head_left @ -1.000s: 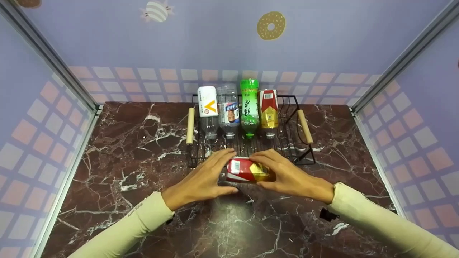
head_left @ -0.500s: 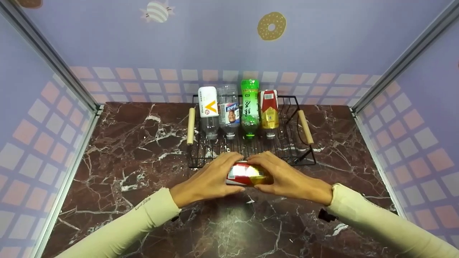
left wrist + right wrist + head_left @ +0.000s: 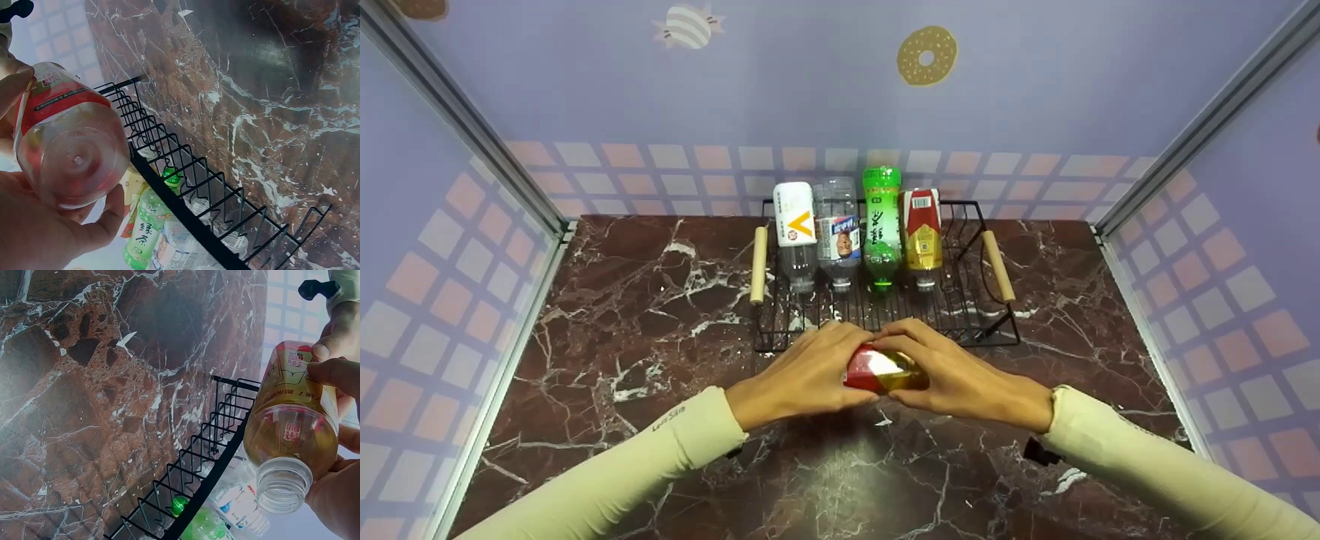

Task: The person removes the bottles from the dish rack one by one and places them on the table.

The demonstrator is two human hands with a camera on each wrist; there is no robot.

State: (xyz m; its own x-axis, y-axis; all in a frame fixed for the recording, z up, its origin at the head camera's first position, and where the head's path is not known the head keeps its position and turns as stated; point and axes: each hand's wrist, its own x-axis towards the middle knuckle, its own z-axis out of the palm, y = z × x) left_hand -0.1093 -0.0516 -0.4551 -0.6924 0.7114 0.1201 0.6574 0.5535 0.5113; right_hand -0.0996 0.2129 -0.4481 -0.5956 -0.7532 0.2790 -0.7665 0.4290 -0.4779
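Note:
Both hands grip a clear plastic bottle [image 3: 877,369] with a red and gold label, held lying sideways in front of the wire rack. My left hand [image 3: 810,367] wraps the base end, thumb toward me. Near the neck, my right hand [image 3: 956,369] holds it with curled fingers and thumb. The left wrist view faces the round bottle base [image 3: 76,157]. In the right wrist view the mouth [image 3: 284,489] is uncapped. Much of the label is hidden under the fingers.
A black wire rack [image 3: 967,330] with wooden handles stands by the back wall. In it lie a white-labelled bottle [image 3: 795,214], a clear bottle [image 3: 838,240], a green bottle [image 3: 882,210] and another red and gold bottle [image 3: 922,229]. The tabletop [image 3: 645,300] is dark marbled.
My left hand has moved right and closed round the base end. The bottle has turned, taking its barcode out of sight, and shifted slightly toward me. The rack's bottles stay put.

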